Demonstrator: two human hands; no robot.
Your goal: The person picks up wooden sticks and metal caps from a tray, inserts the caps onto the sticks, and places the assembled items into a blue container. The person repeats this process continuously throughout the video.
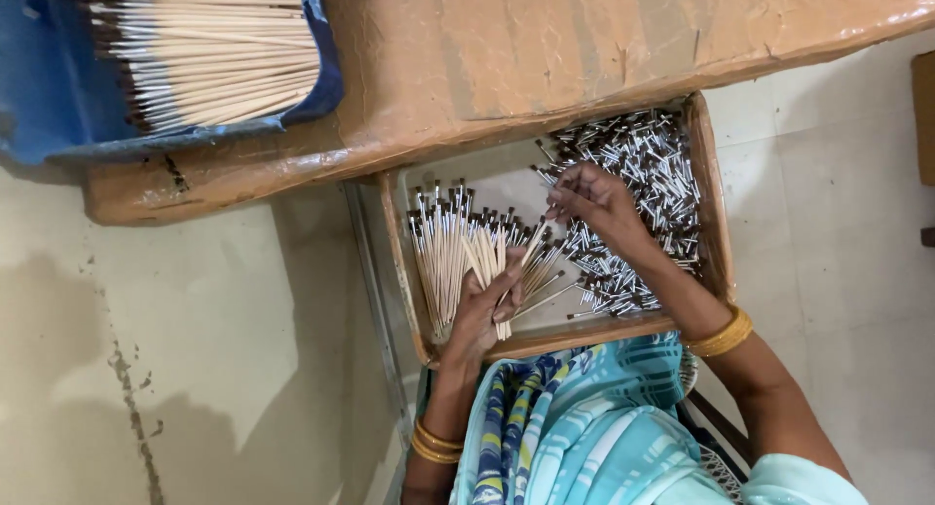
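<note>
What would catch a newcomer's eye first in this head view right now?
Probably the shallow cardboard tray at centre, its right side heaped with small silver ferrules with dark tips. The left hand grips a fan of pale wooden brush sticks over the tray's left half, while the right hand picks at the heap. At top left, a blue-lined box holds a thick stack of the same pale sticks.
</note>
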